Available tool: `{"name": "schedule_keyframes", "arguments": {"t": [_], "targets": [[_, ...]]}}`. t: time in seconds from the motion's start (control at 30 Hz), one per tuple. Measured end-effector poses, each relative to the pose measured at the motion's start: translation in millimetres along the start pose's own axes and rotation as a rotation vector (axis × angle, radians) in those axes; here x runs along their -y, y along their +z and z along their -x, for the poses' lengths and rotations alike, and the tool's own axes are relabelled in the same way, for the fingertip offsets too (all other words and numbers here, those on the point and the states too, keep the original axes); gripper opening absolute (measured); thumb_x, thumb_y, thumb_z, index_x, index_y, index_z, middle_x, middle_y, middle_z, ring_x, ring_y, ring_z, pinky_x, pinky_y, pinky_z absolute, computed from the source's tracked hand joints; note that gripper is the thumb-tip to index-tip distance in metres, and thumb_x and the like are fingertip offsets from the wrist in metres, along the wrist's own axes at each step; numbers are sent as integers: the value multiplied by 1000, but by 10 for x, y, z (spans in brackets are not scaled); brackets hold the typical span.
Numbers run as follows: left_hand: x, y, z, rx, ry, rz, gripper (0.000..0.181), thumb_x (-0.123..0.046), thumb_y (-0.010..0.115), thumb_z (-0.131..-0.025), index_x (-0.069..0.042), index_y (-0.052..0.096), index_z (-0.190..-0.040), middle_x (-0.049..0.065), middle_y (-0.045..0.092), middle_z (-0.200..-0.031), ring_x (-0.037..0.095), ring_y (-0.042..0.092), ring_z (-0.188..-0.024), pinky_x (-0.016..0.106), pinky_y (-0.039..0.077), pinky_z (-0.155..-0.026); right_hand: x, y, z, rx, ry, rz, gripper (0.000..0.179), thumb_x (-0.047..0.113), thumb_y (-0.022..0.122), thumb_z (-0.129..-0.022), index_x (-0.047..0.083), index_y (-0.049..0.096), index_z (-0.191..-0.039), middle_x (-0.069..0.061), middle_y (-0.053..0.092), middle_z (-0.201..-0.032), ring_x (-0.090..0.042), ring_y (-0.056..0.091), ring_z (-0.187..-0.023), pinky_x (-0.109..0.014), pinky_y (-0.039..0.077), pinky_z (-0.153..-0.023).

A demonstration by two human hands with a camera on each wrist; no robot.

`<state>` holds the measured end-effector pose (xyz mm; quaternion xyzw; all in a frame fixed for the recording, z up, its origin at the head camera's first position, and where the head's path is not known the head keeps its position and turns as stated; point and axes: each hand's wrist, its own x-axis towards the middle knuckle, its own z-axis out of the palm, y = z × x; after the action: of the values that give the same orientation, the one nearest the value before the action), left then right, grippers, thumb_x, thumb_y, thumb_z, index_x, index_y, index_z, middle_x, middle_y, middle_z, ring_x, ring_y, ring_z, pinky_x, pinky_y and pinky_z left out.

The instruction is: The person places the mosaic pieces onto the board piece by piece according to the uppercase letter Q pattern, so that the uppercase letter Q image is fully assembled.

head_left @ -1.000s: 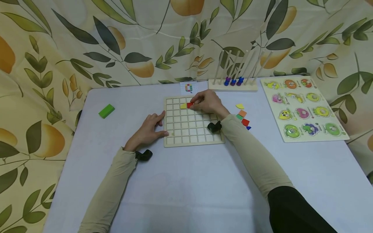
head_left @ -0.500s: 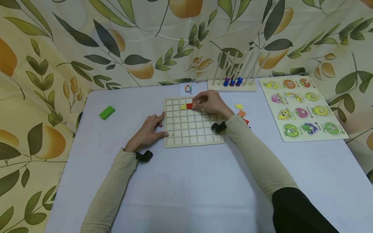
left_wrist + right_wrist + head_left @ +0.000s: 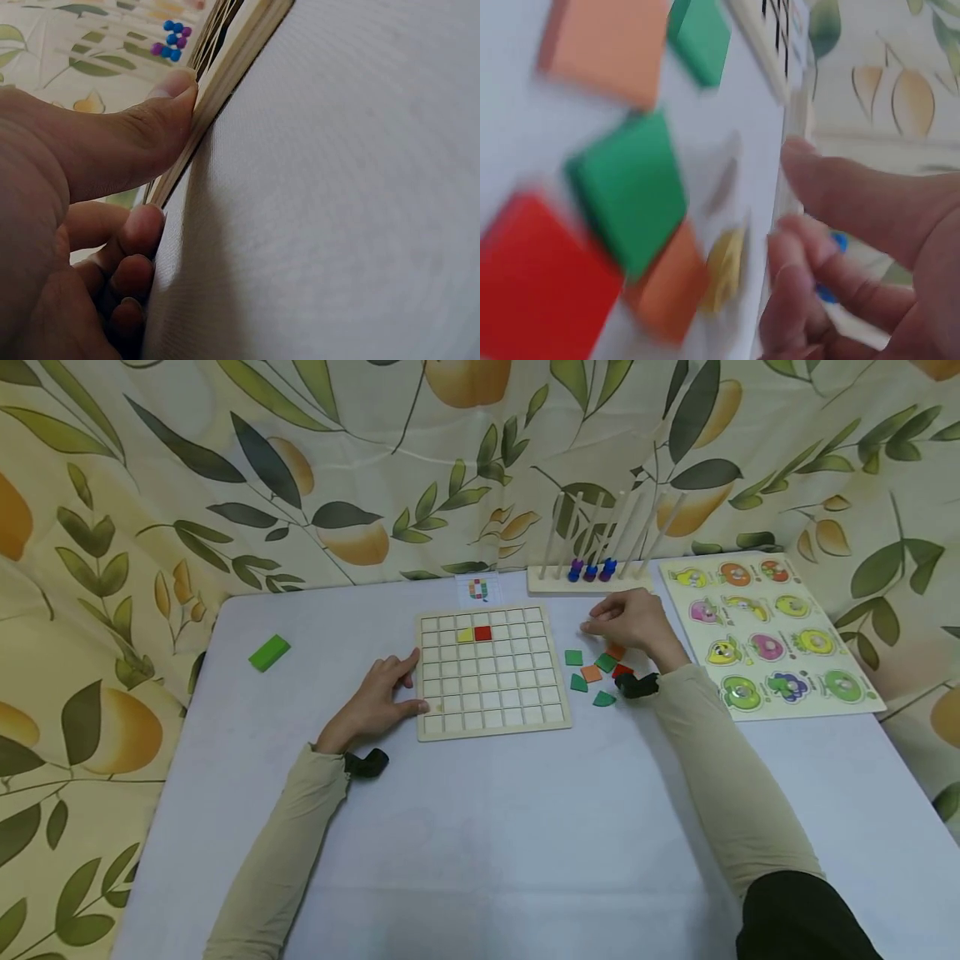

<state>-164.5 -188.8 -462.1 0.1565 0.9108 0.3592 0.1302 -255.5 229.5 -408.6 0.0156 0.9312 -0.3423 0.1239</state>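
Looking from the head view, grid board [image 3: 489, 695]: flat on the surface [image 3: 480, 843]; red tile [image 3: 483, 633] and yellow tile [image 3: 466, 635] sit side by side near its far edge. Braced on one side only, it could swing if bumped, likely jogging both tiles.
Loose tiles, head view: scattered right of the board, a green tile [image 3: 573, 657] nearest to it. The right sleeve [image 3: 723, 768] or black wrist unit [image 3: 637, 685], passing low, could push some aside.
Left hand [image 3: 378, 695], head view: grip spread wide, thumb and forefinger touching the board's left edge.
Right hand [image 3: 630, 618], head view: at the far side of the loose tiles; grip narrow, no tile visible in it.
Board edge, left wrist view: thumb rests against the rim, fingertips close below; uneven pressure could shift the board.
Crowded tiles, right wrist view: an orange tile [image 3: 673, 289] lies close against its green neighbour, contact or overlap unclear; picking one could drag the other.
Right fingertips, right wrist view: small gap to the thumb, nothing seen between; a loose yellow piece [image 3: 726, 270] lies near.
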Motion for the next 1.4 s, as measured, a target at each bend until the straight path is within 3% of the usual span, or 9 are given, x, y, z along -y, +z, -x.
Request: {"name": "schedule_keyframes", "arguments": {"t": [0.13, 0.23, 0.37, 0.57, 0.87, 1.0, 1.13, 1.3, 1.4], "targets": [[14, -1, 14, -8, 5, 4, 94, -20, 83, -94, -2, 25, -167, 8, 49, -107, 24, 36, -102, 35, 29, -88, -113, -91, 49, 22, 104, 71, 53, 43, 80, -94, -1, 70, -119, -20, 64, -113, -36, 52, -103, -41, 42, -81], [24, 4, 13, -13, 11, 3, 94, -20, 83, -94, -2, 25, -167, 9, 49, -107, 24, 36, -101, 35, 29, -87, -160, -110, 58, 25, 122, 104, 53, 44, 81, -92, -3, 71, -114, -19, 66, -108, -37, 50, -104, -41, 40, -80], [21, 12, 5, -7, 3, 7, 95, -21, 82, -95, -4, 24, -168, 8, 49, -107, 23, 36, -101, 35, 29, -87, -180, -87, 33, 26, 82, 116, 44, 37, 82, -93, -1, 71, -111, -14, 67, -98, -33, 52, -97, -38, 39, -76], [2, -11, 17, -12, 1, -1, 94, -20, 82, -94, -2, 25, -167, 9, 49, -107, 24, 36, -101, 35, 29, -87, -157, -27, -28, 72, -5, 97, 35, 23, 79, -97, -1, 67, -119, -22, 66, -116, -32, 57, -98, -35, 45, -78], [19, -8, 11, -13, 4, -3, 94, -20, 83, -94, -2, 25, -167, 8, 49, -106, 24, 36, -101, 35, 29, -87, -180, -6, -64, 63, -66, 88, 33, 26, 76, -99, -1, 62, -113, -20, 64, -110, -30, 56, -92, -34, 46, -74], [29, -4, 4, -9, -1, 2, 95, -21, 83, -94, -4, 24, -168, 8, 49, -107, 23, 35, -101, 35, 29, -87, -173, -12, -62, 16, -40, 24, 34, 29, 73, -101, 1, 61, -115, -21, 72, -105, -23, 64, -81, -31, 47, -66], [27, -5, 6, -9, -4, 8, 95, -21, 83, -94, -4, 25, -168, 8, 49, -107, 23, 35, -100, 35, 29, -87, -170, -7, -65, -25, -12, -93, 35, 30, 72, -102, 2, 61, -120, -13, 79, -92, -13, 70, -69, -28, 49, -59], [27, 7, -1, -1, -2, 7, 95, -22, 83, -95, -6, 24, -168, 7, 49, -108, 23, 35, -101, 35, 30, -87, -181, 25, -50, -129, 14, -191, 40, 33, 81, -96, 2, 73, -120, -1, 79, -86, -8, 70, -67, -24, 52, -58], [30, 6, -5, -1, -6, 4, 95, -22, 83, -95, -6, 24, -168, 7, 49, -108, 23, 35, -101, 35, 29, -88, -162, 47, -41, -146, -4, -234, 43, 37, 82, -95, 4, 76, -122, 5, 78, -89, -5, 72, -72, -21, 55, -62]]}}
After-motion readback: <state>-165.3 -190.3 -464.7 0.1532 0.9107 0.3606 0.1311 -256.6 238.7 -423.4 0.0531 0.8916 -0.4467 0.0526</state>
